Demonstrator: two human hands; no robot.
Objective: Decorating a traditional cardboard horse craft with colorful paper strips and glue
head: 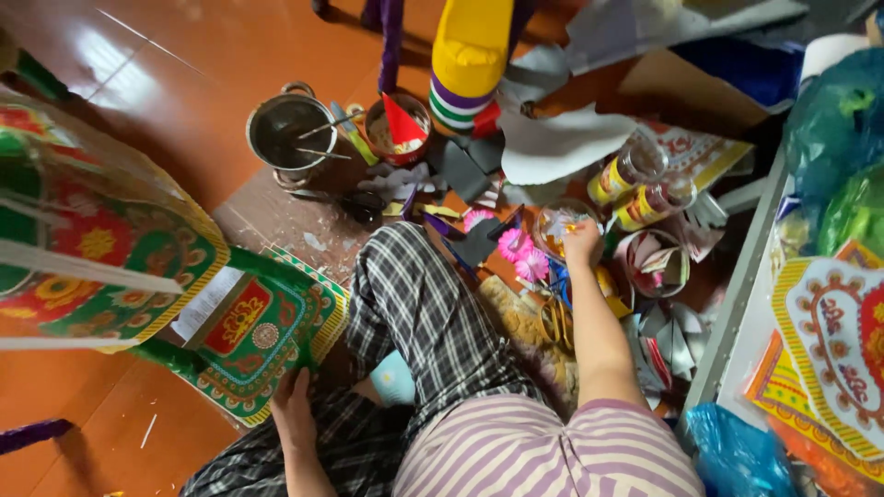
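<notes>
We sit on the glossy orange floor (pixel 184 64). Our left hand (pixel 293 405) grips the edge of a flat, green-and-red ornamented paper panel (pixel 258 331), which lies at 9 o'clock from our checked knee. Our right hand (pixel 582 241) reaches into a small clear bowl (pixel 552 216) at 1 o'clock, fingers curled; we cannot tell what it pinches. Pink paper flowers (pixel 520 253) lie just beside.

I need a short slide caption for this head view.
Left hand holds a green patterned paper piece; right hand reaches into a small bowl.
</notes>
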